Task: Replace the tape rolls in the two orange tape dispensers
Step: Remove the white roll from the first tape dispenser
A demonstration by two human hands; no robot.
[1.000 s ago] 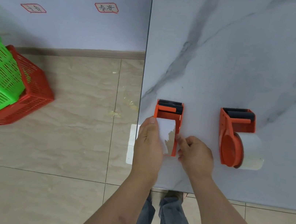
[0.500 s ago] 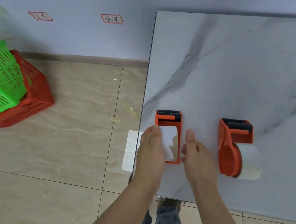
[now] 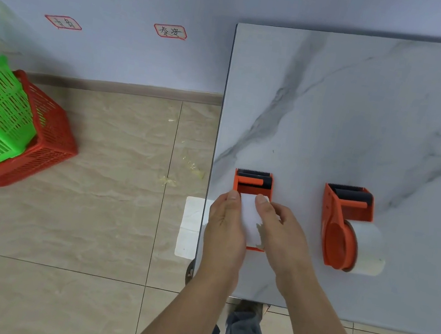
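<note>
Here, both hands [image 3: 254,229] gripping white roll [image 3: 249,217], dispenser [image 3: 252,184] near table's [image 3: 336,112] left edge.

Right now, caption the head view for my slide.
Both hands, left hand and right hand, grip the white tape roll in the left orange dispenser.

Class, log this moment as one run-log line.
left hand: on roll | right hand: on roll | left dispenser: roll in it | right dispenser: untouched

Bright even light, soft shadows, wide-angle edge bending, slight blur.
</note>
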